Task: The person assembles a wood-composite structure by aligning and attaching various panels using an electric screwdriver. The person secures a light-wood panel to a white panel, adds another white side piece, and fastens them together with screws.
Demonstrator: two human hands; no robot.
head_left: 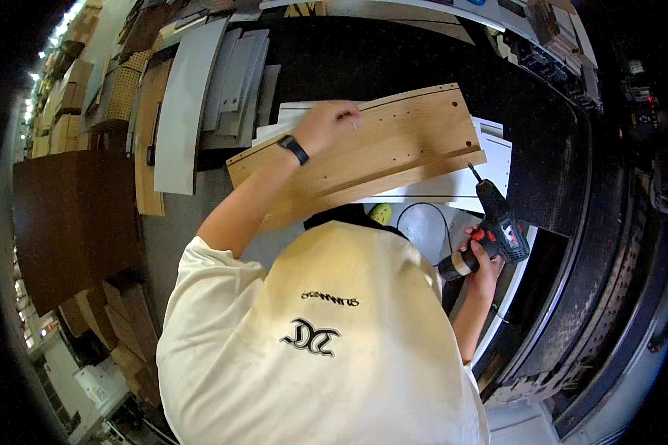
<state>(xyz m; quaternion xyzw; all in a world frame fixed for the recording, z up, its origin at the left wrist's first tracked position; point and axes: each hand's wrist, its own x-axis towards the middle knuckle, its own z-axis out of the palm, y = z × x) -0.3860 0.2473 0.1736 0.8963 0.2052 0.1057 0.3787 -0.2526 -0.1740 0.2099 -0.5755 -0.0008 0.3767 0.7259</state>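
My right hand [484, 256] is wrapped round the grip of a black cordless drill [499, 222] with red parts. The drill's bit points toward the right end of a light wood-grain board [401, 133]. Several small holes dot this board, and a ledge runs along its near edge. My left hand [332, 126], with a black watch [295, 149] on the wrist, is over the board's far left part. Its fingers are curled together. A tiny pale sliver shows by the fingertips, too small to name. White panels [491, 159] lie under the board.
The black work surface [334, 55] extends beyond the boards. Grey panels [237, 81] and a long white panel [189, 107] are stacked at the left. A large dark brown panel [78, 230] stands farther left. A thin black cable [444, 215] loops near my body.
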